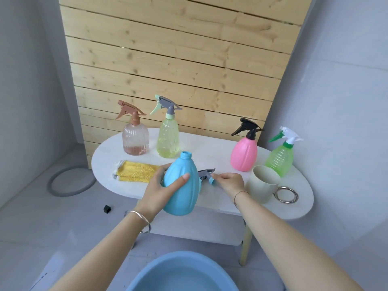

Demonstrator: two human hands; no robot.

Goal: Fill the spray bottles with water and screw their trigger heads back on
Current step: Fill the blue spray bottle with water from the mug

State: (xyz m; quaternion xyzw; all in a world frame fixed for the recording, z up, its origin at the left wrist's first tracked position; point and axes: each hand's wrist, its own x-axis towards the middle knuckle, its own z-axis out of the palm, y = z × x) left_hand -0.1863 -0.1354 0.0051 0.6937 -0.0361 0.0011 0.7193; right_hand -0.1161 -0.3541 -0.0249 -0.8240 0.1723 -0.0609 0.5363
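Blue bottle is leaning neck-up in the gripping left hand, right hand pinching the trigger head just beside its right flank.

The person wears a twisted silver bangle at the left hand, just off the front of the white table, and a thin gold-toned bracelet at the right hand, over it
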